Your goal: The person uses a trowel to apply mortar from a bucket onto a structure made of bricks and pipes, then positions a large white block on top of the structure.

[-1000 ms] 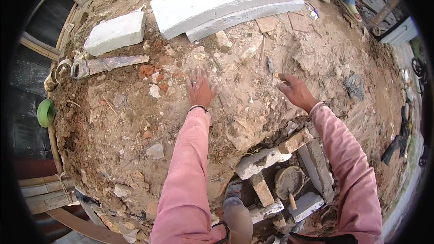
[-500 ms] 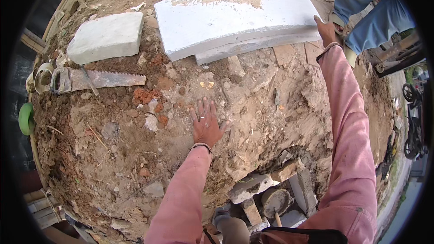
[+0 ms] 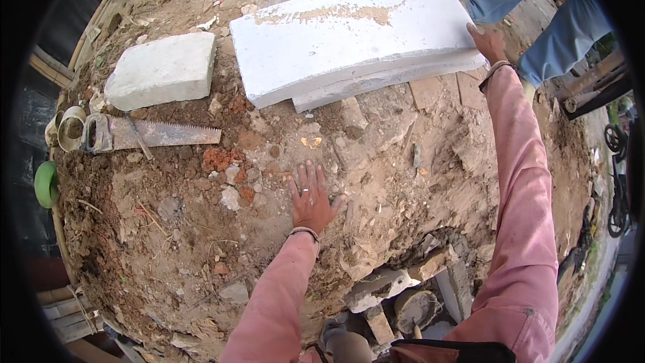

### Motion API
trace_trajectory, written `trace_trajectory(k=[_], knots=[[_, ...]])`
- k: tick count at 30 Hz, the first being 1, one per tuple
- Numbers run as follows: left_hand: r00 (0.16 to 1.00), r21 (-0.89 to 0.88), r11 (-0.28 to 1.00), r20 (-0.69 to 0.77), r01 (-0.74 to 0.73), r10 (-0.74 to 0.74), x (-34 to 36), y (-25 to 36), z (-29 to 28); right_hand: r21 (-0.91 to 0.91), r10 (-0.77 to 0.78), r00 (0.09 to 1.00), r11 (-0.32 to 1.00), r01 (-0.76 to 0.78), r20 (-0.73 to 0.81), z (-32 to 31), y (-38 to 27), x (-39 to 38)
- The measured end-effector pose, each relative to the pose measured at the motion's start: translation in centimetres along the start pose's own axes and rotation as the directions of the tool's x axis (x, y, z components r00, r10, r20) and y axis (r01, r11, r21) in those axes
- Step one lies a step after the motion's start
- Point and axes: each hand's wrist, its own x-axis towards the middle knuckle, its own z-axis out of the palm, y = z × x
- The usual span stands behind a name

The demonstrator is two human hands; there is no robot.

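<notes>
A long white concrete block [image 3: 363,33] lies at the far side, its upper face smeared with sandy mortar. Beneath its near edge shows a second, shorter block [image 3: 390,85]. My right hand [image 3: 489,42] reaches out to the long block's right end and grips it at the corner; part of the fingers is hidden. My left hand [image 3: 312,196] has its fingers spread, palm down on or just over the dirt, holding nothing. To the left sits a smaller whitish block [image 3: 161,70], with a rusty handsaw [image 3: 164,134] on the soil nearer me.
Another person's legs in jeans [image 3: 561,40] stand beside the long block's right end. Below, near my foot, a pit holds broken blocks [image 3: 379,289] and a round mortar-coated container [image 3: 415,309]. A green round object [image 3: 46,184] sits at the left edge; a tape roll [image 3: 70,129] lies by the saw.
The whole scene sits slightly lower in the picture. The other person's legs have shifted, one of them to the left behind the block. Both my hands keep their places.
</notes>
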Motion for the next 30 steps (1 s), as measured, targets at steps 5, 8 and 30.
trace_trajectory(k=[5, 8, 30], knots=[[0.999, -0.075, 0.997, 0.031, -0.006, 0.009, 0.0, 1.4, -0.6, 0.369, -0.003, 0.975, 0.926, -0.082, 0.223, -0.3, 3.9, 2.6], [1.000, -0.057, 0.998, 0.001, -0.013, 0.013, -0.1, 1.4, -0.3, 0.378, 0.160, 0.968, 0.898, -0.224, 0.192, -0.6, 4.5, -0.8], [0.995, 0.021, 0.999, 0.084, 0.043, -0.045, -0.6, 2.4, 0.0, 0.359, 0.068, 0.797, -0.913, -0.193, 0.601, 3.7, -16.4, -30.6]])
